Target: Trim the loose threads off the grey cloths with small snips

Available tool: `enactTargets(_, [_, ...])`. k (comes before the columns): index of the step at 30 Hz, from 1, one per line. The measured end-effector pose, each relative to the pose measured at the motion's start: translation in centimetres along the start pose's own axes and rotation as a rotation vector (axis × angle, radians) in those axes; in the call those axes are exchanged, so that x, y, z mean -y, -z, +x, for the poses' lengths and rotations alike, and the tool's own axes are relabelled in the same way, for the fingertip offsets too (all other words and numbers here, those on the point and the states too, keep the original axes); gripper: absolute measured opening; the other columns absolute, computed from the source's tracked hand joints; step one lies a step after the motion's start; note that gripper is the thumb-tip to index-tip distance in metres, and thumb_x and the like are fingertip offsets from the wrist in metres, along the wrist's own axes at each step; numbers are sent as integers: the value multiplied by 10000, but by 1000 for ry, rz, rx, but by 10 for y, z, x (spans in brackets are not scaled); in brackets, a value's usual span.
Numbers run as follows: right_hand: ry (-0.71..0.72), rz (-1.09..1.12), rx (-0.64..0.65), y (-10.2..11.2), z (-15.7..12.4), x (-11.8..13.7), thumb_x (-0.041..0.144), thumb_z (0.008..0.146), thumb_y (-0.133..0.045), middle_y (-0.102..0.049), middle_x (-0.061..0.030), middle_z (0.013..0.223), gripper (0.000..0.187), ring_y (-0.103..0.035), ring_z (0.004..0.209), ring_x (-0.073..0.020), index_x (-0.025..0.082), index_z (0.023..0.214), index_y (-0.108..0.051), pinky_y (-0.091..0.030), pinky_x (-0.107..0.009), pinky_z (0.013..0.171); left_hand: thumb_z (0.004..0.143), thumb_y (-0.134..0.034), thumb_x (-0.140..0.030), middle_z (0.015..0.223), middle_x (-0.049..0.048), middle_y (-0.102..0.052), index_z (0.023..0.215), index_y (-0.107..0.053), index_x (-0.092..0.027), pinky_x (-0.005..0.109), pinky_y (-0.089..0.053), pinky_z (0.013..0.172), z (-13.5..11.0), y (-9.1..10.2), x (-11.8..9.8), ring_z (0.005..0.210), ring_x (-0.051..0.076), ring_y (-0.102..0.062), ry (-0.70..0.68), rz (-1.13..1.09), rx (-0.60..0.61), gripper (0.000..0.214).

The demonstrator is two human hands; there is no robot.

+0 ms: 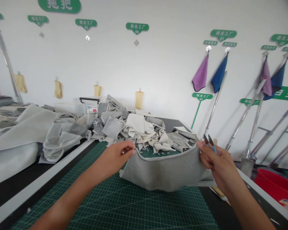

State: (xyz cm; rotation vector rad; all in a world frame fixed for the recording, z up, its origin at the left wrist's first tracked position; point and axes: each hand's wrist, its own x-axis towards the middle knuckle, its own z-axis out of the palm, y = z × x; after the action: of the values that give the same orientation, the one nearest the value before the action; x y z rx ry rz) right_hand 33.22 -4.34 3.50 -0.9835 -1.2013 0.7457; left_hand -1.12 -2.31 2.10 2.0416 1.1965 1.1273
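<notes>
1. Holding a gray fabric piece (168,172) up in a shallow curve, just above the green cutting mat, with a narrow darker binding along the top edge and the middle sagging low. Whether the lower fold touches the mat: impossible to tell.
2. Left hand (115,158) closed on the fabric's upper edge, pinching it between thumb and fingers.
3. Right hand (217,163) closed on the opposite end of the fabric, with small thread snips (210,143) pressed in the same grip, blades pointing upward.
4. Under both hands, the green cutting mat (110,204) with fine pale grid lines, lying on a black worktable (220,212) with a pale edge strip.
5. Just beyond the held piece, a loose heap of gray and cream fabric offcuts (134,127), partly resting on the mat, with small scraps around it.
6. Further left, large pale gray fabric sheets (21,134) spreading over the table, and behind them a clear plastic storage box (88,107) with a black handle.
7. Along the white wall, numbered green signs (136,28), yellow gloves (58,89) on hooks, and hanging purple (201,75) and blue cloths (219,72).
8. At the right, metal mop poles (244,121) leaning on the wall, near a red bucket (276,187).
</notes>
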Motion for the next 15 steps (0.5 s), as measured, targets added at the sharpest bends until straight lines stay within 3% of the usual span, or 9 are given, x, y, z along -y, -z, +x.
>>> enactTargets(3, [1, -11, 41, -5, -9, 11, 443, 825, -783, -217, 78, 567, 512, -201, 475, -50, 186, 628, -387, -183, -193, 404, 893, -620, -345, 1218, 81, -640, 1192, -670, -287, 468, -337, 1056, -13, -23, -19, 1198, 350, -501, -138, 134, -112, 309])
enactTargets(5, [-17, 14, 49, -7, -14, 17, 447, 813, -792, -208, 77, 567, 523, -196, 474, -51, 187, 623, -380, -190, -190, 401, 893, -633, -363, 1338, 79, -590, 1335, -587, -320, 491, -294, 1109, -23, -40, -31, 1283, 348, -449, -191, 149, 11, 446])
enactTargets(7, [-39, 49, 58, -8, -19, 22, 442, 806, -799, -190, 80, 571, 529, -183, 470, -52, 191, 624, -371, -189, -191, 395, 843, -709, -438, 1434, 62, -531, 1458, -459, -353, 475, -302, 1128, -32, -58, -36, 1328, 330, -429, -209, 149, 218, 669])
enactTargets(9, [-59, 75, 68, -9, -24, 26, 436, 803, -802, -173, 84, 571, 524, -167, 460, -48, 195, 629, -371, -174, -193, 389, 766, -777, -519, 1532, 62, -441, 1548, -316, -352, 459, -287, 1159, -38, -76, -33, 1388, 325, -388, -217, 153, 390, 923])
enactTargets(12, [-87, 88, 81, -10, -32, 30, 452, 796, -803, -155, 95, 557, 506, -141, 438, -40, 200, 634, -395, -152, -193, 376, 689, -818, -568, 1627, 110, -295, 1604, -173, -292, 516, -174, 1212, -43, -105, -13, 1471, 373, -270, -218, 205, 497, 1153])
enactTargets(15, [-117, 92, 111, -9, -38, 32, 484, 782, -803, -145, 100, 547, 497, -131, 430, -40, 209, 642, -413, -170, -191, 362, 656, -833, -545, 1596, 156, -339, 1571, -262, -246, 585, -136, 1195, -43, -126, 7, 1436, 419, -304, -228, 290, 517, 1119])
